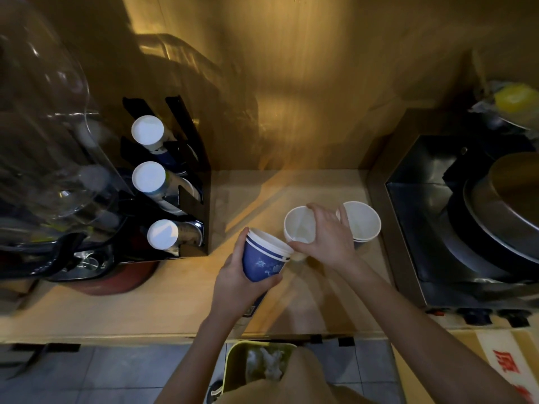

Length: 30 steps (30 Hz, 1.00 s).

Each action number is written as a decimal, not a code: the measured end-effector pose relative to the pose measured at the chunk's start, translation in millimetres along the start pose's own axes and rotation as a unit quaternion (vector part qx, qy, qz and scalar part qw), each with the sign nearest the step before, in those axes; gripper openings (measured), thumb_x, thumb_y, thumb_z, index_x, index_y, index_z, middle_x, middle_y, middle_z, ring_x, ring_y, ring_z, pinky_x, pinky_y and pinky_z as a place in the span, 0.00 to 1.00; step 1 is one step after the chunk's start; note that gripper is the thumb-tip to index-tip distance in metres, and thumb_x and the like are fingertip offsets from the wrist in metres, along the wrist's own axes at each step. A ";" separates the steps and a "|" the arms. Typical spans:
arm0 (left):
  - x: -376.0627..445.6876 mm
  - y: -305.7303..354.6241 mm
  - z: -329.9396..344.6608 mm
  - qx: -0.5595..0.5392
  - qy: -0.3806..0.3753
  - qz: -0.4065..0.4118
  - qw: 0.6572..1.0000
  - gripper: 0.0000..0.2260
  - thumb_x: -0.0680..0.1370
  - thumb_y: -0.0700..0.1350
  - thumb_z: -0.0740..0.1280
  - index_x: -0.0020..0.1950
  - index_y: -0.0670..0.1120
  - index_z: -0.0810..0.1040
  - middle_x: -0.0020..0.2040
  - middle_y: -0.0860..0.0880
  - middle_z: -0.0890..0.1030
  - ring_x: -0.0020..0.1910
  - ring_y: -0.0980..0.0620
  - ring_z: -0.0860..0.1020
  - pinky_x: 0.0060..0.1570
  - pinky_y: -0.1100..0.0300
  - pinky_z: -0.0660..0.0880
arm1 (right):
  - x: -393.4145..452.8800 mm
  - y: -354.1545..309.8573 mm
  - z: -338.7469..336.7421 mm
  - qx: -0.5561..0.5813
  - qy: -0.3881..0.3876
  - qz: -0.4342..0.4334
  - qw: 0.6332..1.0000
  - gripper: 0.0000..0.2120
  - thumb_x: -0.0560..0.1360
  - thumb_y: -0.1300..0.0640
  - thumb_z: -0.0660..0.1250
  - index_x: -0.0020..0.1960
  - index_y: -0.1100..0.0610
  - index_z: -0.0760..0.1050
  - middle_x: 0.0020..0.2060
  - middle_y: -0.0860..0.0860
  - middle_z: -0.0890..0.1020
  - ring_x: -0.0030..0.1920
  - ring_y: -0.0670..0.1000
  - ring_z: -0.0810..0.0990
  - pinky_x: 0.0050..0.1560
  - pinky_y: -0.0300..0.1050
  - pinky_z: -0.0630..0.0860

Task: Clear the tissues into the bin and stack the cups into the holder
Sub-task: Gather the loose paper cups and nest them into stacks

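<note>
My left hand point(237, 279) grips a short stack of blue paper cups point(262, 259), tilted with its mouth toward the right. My right hand point(328, 237) pinches the rim of a white-lined cup point(299, 225) standing on the wooden counter, just right of the stack. Another pair of nested cups point(363, 221) stands behind my right hand. At the left, the black cup holder point(192, 205) carries three slanted rows of cups with white bottoms facing me. On the floor below the counter edge, the yellow-green bin point(233, 365) holds crumpled white tissues point(265, 364).
A clear-domed machine point(43, 141) and a red base point(116, 282) crowd the left of the counter. A steel appliance point(455, 217) with a round pan fills the right. The wooden wall point(291, 83) closes the back. A grey tiled floor point(102, 374) lies below.
</note>
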<state>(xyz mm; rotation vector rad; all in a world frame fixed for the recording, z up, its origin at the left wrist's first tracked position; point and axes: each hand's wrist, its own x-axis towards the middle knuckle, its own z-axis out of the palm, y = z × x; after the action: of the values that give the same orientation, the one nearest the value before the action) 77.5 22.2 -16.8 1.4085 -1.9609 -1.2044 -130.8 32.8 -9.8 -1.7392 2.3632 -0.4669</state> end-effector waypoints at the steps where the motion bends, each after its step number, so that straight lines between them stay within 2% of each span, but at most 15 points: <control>1: -0.4 1.0 0.6 0.003 -0.005 -0.003 1.000 0.47 0.61 0.54 0.77 0.73 0.60 0.53 0.64 0.50 0.74 0.58 0.51 0.76 0.56 0.50 0.77 | 0.5 0.3 -1.5 -0.004 -0.008 0.006 1.000 0.40 0.64 0.35 0.68 0.68 0.55 0.63 0.64 0.50 0.75 0.65 0.52 0.72 0.74 0.55 0.44; 4: -1.2 5.2 2.6 0.011 -0.016 -0.005 1.000 0.47 0.61 0.56 0.77 0.73 0.61 0.52 0.64 0.49 0.74 0.58 0.49 0.76 0.56 0.48 0.77 | 3.3 0.4 -5.0 -0.020 -0.035 -0.001 0.999 0.39 0.65 0.36 0.68 0.69 0.54 0.62 0.65 0.51 0.74 0.66 0.52 0.71 0.74 0.56 0.44; 8: 0.9 9.5 1.5 0.012 -0.013 -0.002 1.000 0.47 0.59 0.60 0.74 0.72 0.61 0.52 0.63 0.49 0.75 0.56 0.49 0.77 0.54 0.47 0.77 | 10.6 -1.6 -7.8 0.002 -0.042 -0.006 0.999 0.39 0.64 0.39 0.71 0.68 0.54 0.63 0.65 0.53 0.73 0.65 0.54 0.70 0.70 0.51 0.58; 10: 1.1 9.9 -0.3 0.013 -0.012 -0.002 1.000 0.47 0.60 0.60 0.74 0.73 0.61 0.52 0.63 0.49 0.75 0.57 0.49 0.77 0.54 0.47 0.77 | 12.7 -4.7 -9.6 0.024 -0.032 0.002 0.999 0.40 0.62 0.40 0.73 0.67 0.55 0.64 0.64 0.54 0.74 0.64 0.54 0.70 0.67 0.49 0.62; 15: -4.9 6.1 -2.7 0.003 -0.016 -0.007 1.000 0.48 0.60 0.59 0.75 0.73 0.61 0.51 0.64 0.49 0.74 0.58 0.50 0.76 0.56 0.49 0.77 | 11.5 -8.8 -11.4 -0.006 -0.037 0.002 0.999 0.43 0.62 0.38 0.73 0.69 0.55 0.62 0.66 0.53 0.73 0.66 0.54 0.68 0.72 0.51 0.55; 17: -5.6 5.5 -1.8 -0.001 -0.024 -0.002 1.000 0.48 0.61 0.57 0.76 0.73 0.60 0.51 0.65 0.50 0.73 0.58 0.50 0.75 0.56 0.50 0.77 | 13.3 -5.7 -12.4 -0.003 -0.075 -0.004 0.997 0.48 0.61 0.38 0.73 0.72 0.55 0.57 0.69 0.53 0.69 0.69 0.54 0.66 0.75 0.53 0.49; 19: -4.7 7.6 -0.9 -0.009 -0.031 0.005 0.999 0.48 0.60 0.59 0.75 0.73 0.59 0.52 0.64 0.51 0.74 0.58 0.51 0.76 0.56 0.51 0.77 | 16.1 -2.3 -19.3 0.027 -0.122 -0.009 0.992 0.51 0.61 0.41 0.74 0.74 0.55 0.52 0.72 0.54 0.65 0.72 0.55 0.62 0.74 0.54 0.50; 21: -2.6 12.3 -0.3 -0.021 -0.034 0.010 0.999 0.49 0.58 0.63 0.72 0.73 0.59 0.52 0.62 0.53 0.74 0.57 0.53 0.76 0.56 0.53 0.77 | 16.7 -0.6 -31.6 0.060 -0.142 -0.019 0.988 0.49 0.63 0.46 0.75 0.75 0.55 0.52 0.74 0.55 0.61 0.74 0.56 0.56 0.73 0.51 0.53; 23: 0.3 18.6 0.5 -0.029 -0.038 0.024 0.999 0.49 0.57 0.64 0.71 0.73 0.59 0.52 0.60 0.57 0.72 0.57 0.54 0.75 0.56 0.55 0.76 | 13.4 -1.2 -47.5 0.110 -0.117 -0.030 0.987 0.42 0.66 0.50 0.73 0.74 0.54 0.57 0.74 0.55 0.62 0.76 0.55 0.54 0.71 0.48 0.55; 25: 3.3 27.6 2.5 -0.038 -0.044 0.046 0.997 0.48 0.58 0.62 0.72 0.73 0.59 0.51 0.60 0.59 0.70 0.55 0.58 0.75 0.56 0.58 0.75 | 5.3 -4.0 -62.2 0.221 -0.086 -0.020 0.971 0.34 0.68 0.48 0.72 0.71 0.51 0.64 0.71 0.52 0.67 0.73 0.52 0.61 0.65 0.43 0.61; 27: 5.7 37.6 6.6 -0.054 -0.052 0.061 0.995 0.47 0.61 0.58 0.74 0.73 0.60 0.51 0.59 0.62 0.70 0.53 0.64 0.74 0.55 0.61 0.75 | -6.8 -9.9 -73.2 0.321 -0.106 0.001 0.941 0.34 0.66 0.42 0.71 0.69 0.48 0.67 0.66 0.48 0.71 0.66 0.47 0.68 0.58 0.38 0.66; 29: 5.9 46.6 11.5 -0.072 -0.062 0.070 0.993 0.46 0.62 0.55 0.76 0.73 0.62 0.51 0.57 0.68 0.69 0.53 0.68 0.74 0.52 0.66 0.75 | -19.7 -14.1 -75.2 0.357 -0.148 0.014 0.922 0.35 0.66 0.43 0.72 0.69 0.48 0.65 0.62 0.46 0.73 0.61 0.44 0.71 0.54 0.36 0.71; 30: 5.1 50.4 13.7 -0.078 -0.066 0.074 0.992 0.46 0.63 0.53 0.76 0.73 0.62 0.51 0.57 0.70 0.68 0.52 0.70 0.74 0.51 0.69 0.75 | -24.9 -14.0 -72.7 0.363 -0.156 0.018 0.918 0.35 0.66 0.44 0.73 0.69 0.48 0.65 0.60 0.46 0.74 0.60 0.45 0.74 0.54 0.37 0.73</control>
<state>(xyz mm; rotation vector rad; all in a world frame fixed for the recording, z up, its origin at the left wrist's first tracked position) 38.5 28.1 17.7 1.1110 -1.9707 -1.3780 -133.7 63.6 61.9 -1.2931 1.6771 -0.8505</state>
